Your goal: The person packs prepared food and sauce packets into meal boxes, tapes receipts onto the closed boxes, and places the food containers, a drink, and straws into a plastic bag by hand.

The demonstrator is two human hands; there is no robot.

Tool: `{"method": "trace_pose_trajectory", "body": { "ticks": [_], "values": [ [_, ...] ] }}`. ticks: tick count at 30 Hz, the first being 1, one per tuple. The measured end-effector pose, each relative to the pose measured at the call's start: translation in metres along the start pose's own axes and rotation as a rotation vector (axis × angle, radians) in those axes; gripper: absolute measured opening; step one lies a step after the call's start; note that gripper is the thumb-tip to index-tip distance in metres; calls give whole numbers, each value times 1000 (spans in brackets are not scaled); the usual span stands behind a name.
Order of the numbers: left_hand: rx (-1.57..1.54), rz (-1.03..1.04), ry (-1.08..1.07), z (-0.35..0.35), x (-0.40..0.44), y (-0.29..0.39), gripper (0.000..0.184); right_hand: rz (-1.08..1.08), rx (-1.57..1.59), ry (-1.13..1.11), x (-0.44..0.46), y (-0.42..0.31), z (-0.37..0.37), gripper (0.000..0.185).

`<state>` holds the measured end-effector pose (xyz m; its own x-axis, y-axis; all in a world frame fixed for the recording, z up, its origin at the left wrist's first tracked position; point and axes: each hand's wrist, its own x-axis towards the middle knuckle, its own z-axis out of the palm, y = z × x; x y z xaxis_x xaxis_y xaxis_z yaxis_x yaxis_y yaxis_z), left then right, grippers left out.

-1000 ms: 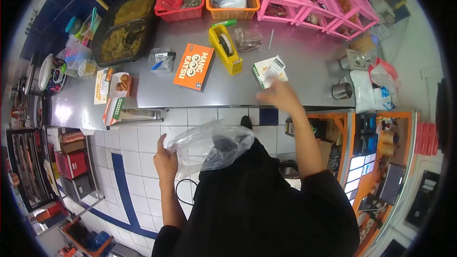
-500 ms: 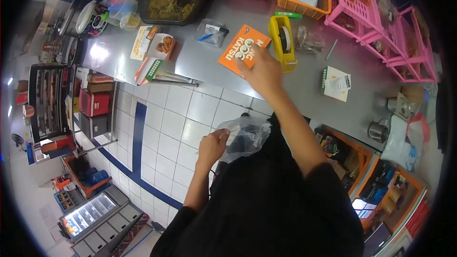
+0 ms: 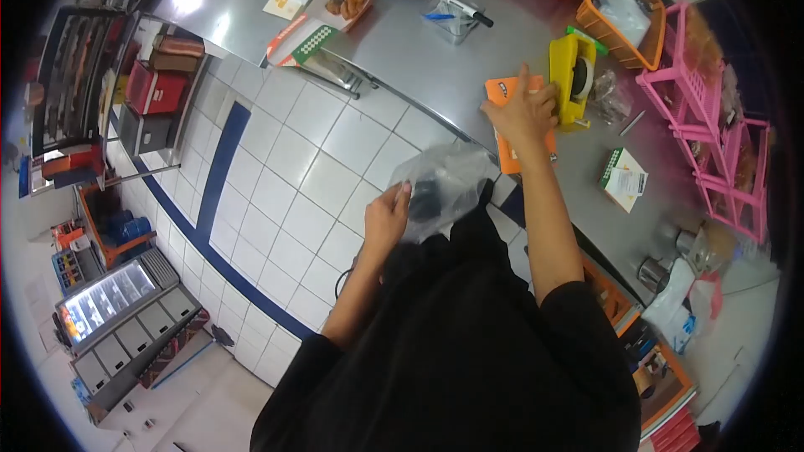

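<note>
My left hand (image 3: 385, 214) pinches the edge of a clear plastic bag (image 3: 461, 174), which hangs over the floor in front of my body. On the metal table's near edge lies a flat orange box (image 3: 511, 154). My right hand (image 3: 524, 114) is spread over this box from above, its thumb and index finger stretched apart and the other fingers partly bent. Most of the box's print is hidden beneath that hand. Just right of my fingers stands a yellow tape dispenser (image 3: 571, 84); whether they touch it, I cannot tell.
A paper tray with fried pieces (image 3: 347, 5) sits on the table's left part. Pens in a clear container (image 3: 456, 17), an orange basket (image 3: 626, 12), pink racks (image 3: 691, 88) and a green-white box (image 3: 622, 180) stand around. A metal cup (image 3: 653, 274) is at right.
The view has turned, so the table things appear farther right. My right hand's fingers have spread over the orange box. My left hand keeps hold of the plastic bag.
</note>
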<state>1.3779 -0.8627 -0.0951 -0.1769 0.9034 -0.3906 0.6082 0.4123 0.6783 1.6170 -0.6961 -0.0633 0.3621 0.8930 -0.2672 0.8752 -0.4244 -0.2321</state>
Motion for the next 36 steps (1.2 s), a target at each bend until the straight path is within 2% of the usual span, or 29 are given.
{"method": "trace_pose_trajectory", "body": {
  "ticks": [1, 2, 4, 6, 8, 9, 10, 11, 12, 14, 15, 17, 18, 19, 20, 21, 22, 24, 26, 28, 29, 30, 31, 32, 33, 34, 35, 36],
  "values": [
    [-22, -27, -67, 3, 9, -3, 46, 91, -32, -97, 0, -5, -6, 100],
    [-25, -24, -78, 8, 17, -9, 46, 101, -37, -95, -5, 0, -6, 100],
    [-198, -44, -161, 17, 35, -17, 41, -153, 48, -108, -22, 18, -6, 95],
    [-304, -32, -218, 1, 37, 12, 37, -382, 463, -455, -41, 55, -2, 88],
    [-387, -20, -296, -17, 29, 40, 34, -304, 796, -1021, -79, 51, -21, 82],
    [-390, 201, -360, -22, 24, 51, 33, -309, 833, -1161, -91, 50, -15, 80],
    [-296, 294, -507, -35, 18, 71, 31, -312, 873, -1293, -101, 50, -4, 77],
    [-212, 398, -648, -47, 12, 92, 30, -293, 899, -1249, -110, 54, 10, 77],
    [-21, 369, -855, -59, 4, 113, 29, -151, 1151, -1195, -117, 60, 31, 65],
    [56, 620, -1046, -53, -17, 128, 26, 116, 1648, -1014, -126, 78, 70, 44],
    [65, 669, -1083, -50, -30, 136, 26, 239, 1890, -888, -128, 87, 81, 33],
    [-150, 825, -1008, -46, -53, 147, 28, 491, 2210, -318, -151, 87, 34, 21],
    [-141, 864, -1060, -37, -59, 143, 28, 491, 2232, -240, -160, 101, 22, 21],
    [-51, 729, -856, -24, -62, 131, 32, 475, 2360, 93, -171, 120, 13, 24],
    [34, 590, -644, -8, -61, 121, 37, 542, 2388, 369, -184, 130, -10, 28],
    [42, 564, -666, 13, -56, 111, 49, 586, 2373, 647, -197, 139, -32, 32],
    [46, 588, -692, 25, -57, 108, 49, 717, 2279, 846, -208, 144, -63, 38],
    [-92, 989, -867, 45, -65, 110, 59, 628, 1767, 1105, -218, 211, -38, 54],
    [-113, 1009, -968, 53, -90, 150, 60, 626, 1621, 1201, -226, 262, -29, 63],
    [-232, 615, -1210, 80, -104, 179, 56, 618, 1622, 1185, -223, 313, -26, 61],
    [-208, 622, -1215, 87, -105, 198, 56, 603, 1613, 1153, -222, 328, -27, 60],
    [-281, 468, -1316, 96, -106, 221, 57, 611, 1629, 1166, -222, 343, -26, 60],
    [-351, 304, -1407, 109, -106, 240, 58, 773, 1773, 982, -223, 354, -36, 54],
    [-371, 526, -1332, 130, -93, 246, 53, 929, 1905, 776, -225, 364, -49, 49],
    [-224, 709, -1170, 148, -71, 258, 38, 943, 1925, 771, -228, 368, -57, 49],
    [-340, 623, -985, 173, -55, 272, 31, 896, 1782, 677, -231, 364, -70, 47],
    [-416, 600, -892, 193, -36, 290, 25, 838, 1642, 583, -235, 364, -81, 46],
    [-412, 576, -789, 212, -17, 306, 24, 841, 1666, 562, -242, 367, -89, 46]
  ]
}}
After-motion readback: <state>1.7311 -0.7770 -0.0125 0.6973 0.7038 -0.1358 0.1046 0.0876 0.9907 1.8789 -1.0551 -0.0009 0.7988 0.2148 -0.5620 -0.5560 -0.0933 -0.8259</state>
